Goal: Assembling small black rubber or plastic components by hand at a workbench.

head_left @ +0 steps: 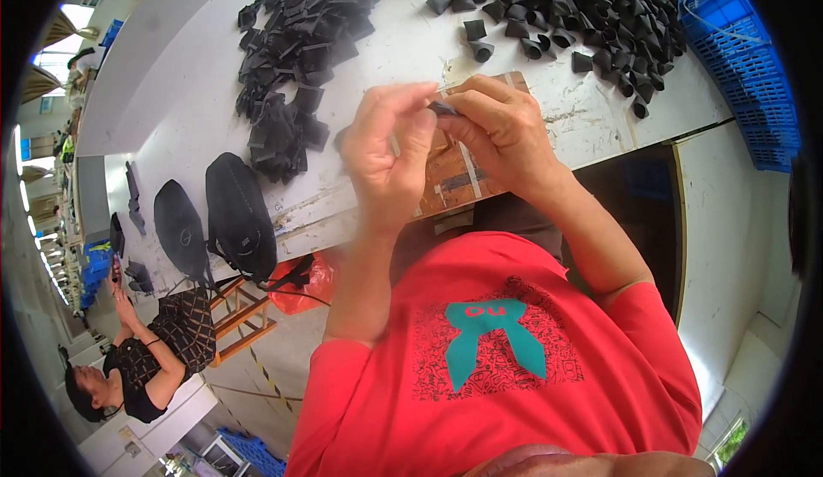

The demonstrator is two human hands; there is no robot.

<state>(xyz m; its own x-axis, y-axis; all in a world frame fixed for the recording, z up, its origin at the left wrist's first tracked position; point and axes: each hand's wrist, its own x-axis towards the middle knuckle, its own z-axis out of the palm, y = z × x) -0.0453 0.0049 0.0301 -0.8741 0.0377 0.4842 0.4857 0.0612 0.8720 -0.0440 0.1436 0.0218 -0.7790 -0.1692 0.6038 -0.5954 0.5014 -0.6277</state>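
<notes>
Above the front edge of the table, a small black piece [443, 108] is pinched between the thumb and fingers of my right hand [510, 130]. At its left end are the thumb and forefinger of my left hand [387, 156], closed on it. The fingers cover most of the piece. Beyond my left hand lies a long heap of flat black pieces [296, 57]. On the far right, a second heap holds similar black pieces formed into short open-ended tubes [591, 14].
Under my hands is a brown board [450, 181] on the white table [403, 40]. Two black pouches [240, 211] with cords lie at the left. A blue plastic crate [741, 66] stands at the right edge. Another person [150, 366] works at the lower left, near a wooden stool [244, 318].
</notes>
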